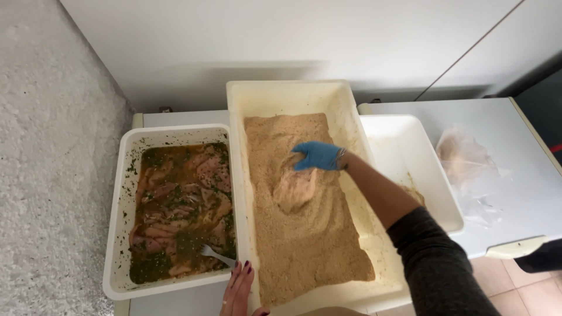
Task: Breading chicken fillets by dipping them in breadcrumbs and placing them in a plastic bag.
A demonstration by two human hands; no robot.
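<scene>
A breaded cutlet (295,190) is being pressed into the breadcrumbs (304,246) of the middle tub (287,93) by the gloved right hand (318,155), its grip lying narrow over the cutlet's upper edge. The tub's near edge is being steadied by the bare left hand (239,289), fingers flat and holding nothing. Many marinated pieces (181,199) are still lying, beside a fork (215,254), in the left tray (120,234); the right tray (410,146) is showing almost nothing, so most coating appears left.
</scene>
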